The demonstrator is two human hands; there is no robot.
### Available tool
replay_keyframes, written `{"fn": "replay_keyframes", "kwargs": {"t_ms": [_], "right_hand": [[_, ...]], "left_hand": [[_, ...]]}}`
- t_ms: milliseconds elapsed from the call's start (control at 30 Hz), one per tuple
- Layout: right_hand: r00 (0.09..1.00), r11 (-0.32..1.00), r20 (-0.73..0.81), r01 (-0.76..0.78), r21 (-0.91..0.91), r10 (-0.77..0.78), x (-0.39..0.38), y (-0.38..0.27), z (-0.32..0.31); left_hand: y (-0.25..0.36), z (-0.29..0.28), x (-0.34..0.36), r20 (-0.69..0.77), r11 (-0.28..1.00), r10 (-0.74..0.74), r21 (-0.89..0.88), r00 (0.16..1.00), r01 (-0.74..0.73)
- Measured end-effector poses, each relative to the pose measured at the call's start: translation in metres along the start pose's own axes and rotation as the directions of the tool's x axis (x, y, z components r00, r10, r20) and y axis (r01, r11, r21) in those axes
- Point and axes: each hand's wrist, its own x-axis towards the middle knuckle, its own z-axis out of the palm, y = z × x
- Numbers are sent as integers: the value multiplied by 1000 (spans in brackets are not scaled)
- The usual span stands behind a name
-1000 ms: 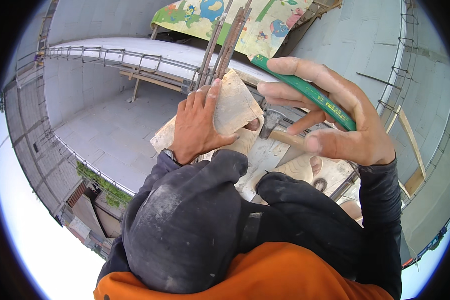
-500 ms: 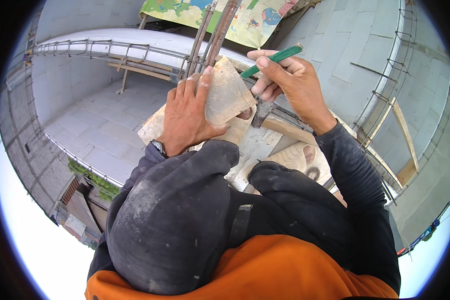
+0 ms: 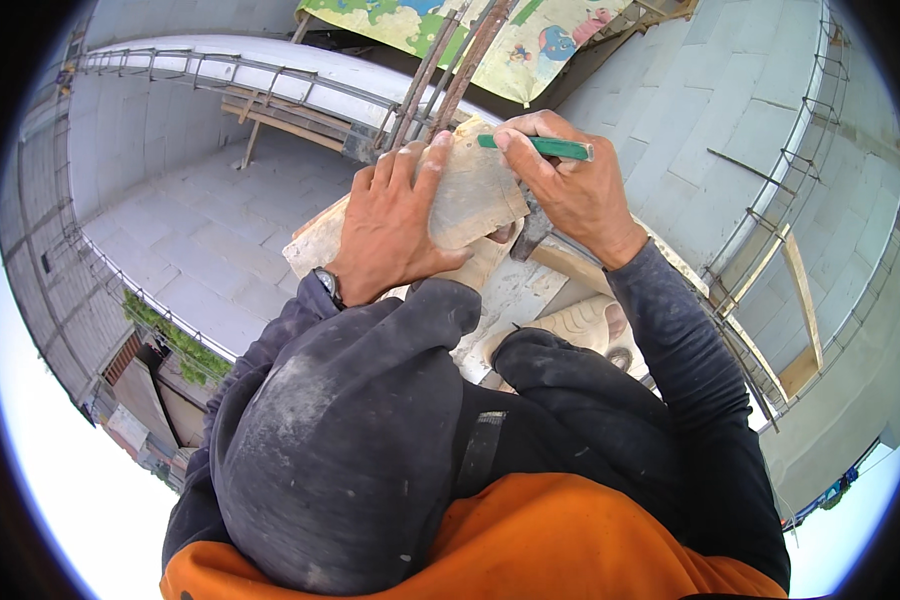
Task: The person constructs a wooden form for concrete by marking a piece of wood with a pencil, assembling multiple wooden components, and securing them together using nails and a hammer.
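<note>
From where I stand, the work on the board (image 3: 480, 205) looks to be at its marking stage, and early in it. The board sits above the knees, tilted across the person's front, near the upright rebar (image 3: 445, 75). The left hand (image 3: 390, 215) lies flat over it, fingers stretched out and pressing rather than wrapped round, thumb set apart toward the near edge. The holding part, then, seems settled.

The right hand (image 3: 575, 185) has its fingers pinched round a green pencil (image 3: 555, 147), one end of which reaches over the board's far corner. Whether it touches the wood I can't tell from here, and I can't make out any drawn line for certain, so I'd judge the marking as left to do or only just started.

The hammer (image 3: 533, 230) lies just beside the board, below the right hand, with neither hand on it. I see no saw cut across the board's visible face.
</note>
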Motion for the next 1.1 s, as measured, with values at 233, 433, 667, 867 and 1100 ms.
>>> {"fn": "replay_keyframes", "kwargs": {"t_ms": [233,433,667,867,1100], "right_hand": [[994,989,94,75,-128,-64,8,-14,-7],[982,958,167,134,-254,-92,17,-8,0],[961,943,248,190,-275,-122,18,-10,-6],[958,940,251,210,-268,-142,17,-7,-6],[936,896,307,280,-344,-174,6,-4,-12]], "left_hand": [[-5,4,-1,-18,1000,9,17,1000,-9],[-5,5,-1,-2,1000,2,25,1000,-2],[-6,6,-2,-5,999,2,39,1000,-2],[-9,10,-1,-40,999,27,45,999,-26],[-6,7,0,11,998,-8,63,1000,7]]}}
